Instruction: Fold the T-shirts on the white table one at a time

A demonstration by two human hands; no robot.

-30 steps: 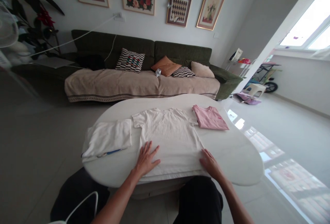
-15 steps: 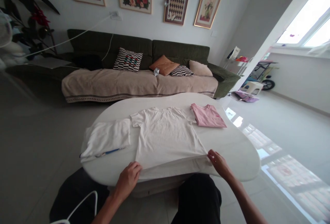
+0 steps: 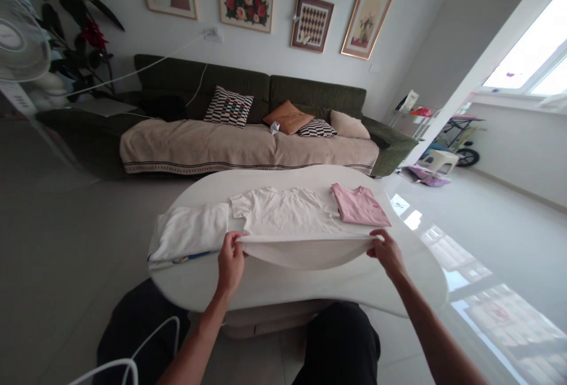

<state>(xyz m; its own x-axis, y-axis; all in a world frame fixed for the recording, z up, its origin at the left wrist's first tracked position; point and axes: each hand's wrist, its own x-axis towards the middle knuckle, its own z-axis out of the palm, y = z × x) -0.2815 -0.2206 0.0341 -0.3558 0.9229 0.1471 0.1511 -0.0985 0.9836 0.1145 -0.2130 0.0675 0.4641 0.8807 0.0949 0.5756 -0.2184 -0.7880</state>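
Note:
A white T-shirt [image 3: 287,217] lies spread on the white oval table [image 3: 310,284], collar towards the sofa. Its bottom hem is lifted off the table and folded up over the lower part. My left hand [image 3: 230,261] pinches the hem's left corner. My right hand [image 3: 386,250] pinches the right corner. The hem sags between the two hands. A folded white garment [image 3: 190,234] lies to the left of the shirt. To its right lies a folded pink shirt [image 3: 359,205].
A green sofa [image 3: 248,119] with a beige cover and several cushions stands behind the table. A fan [image 3: 20,42] and a plant are at the far left. A white chair rim [image 3: 128,355] is near my left knee. Glossy floor stretches right towards a window.
Both hands went from lying flat on the shirt's lower part to gripping the hem corners. They have lifted the hem and carried it away from me, over the shirt.

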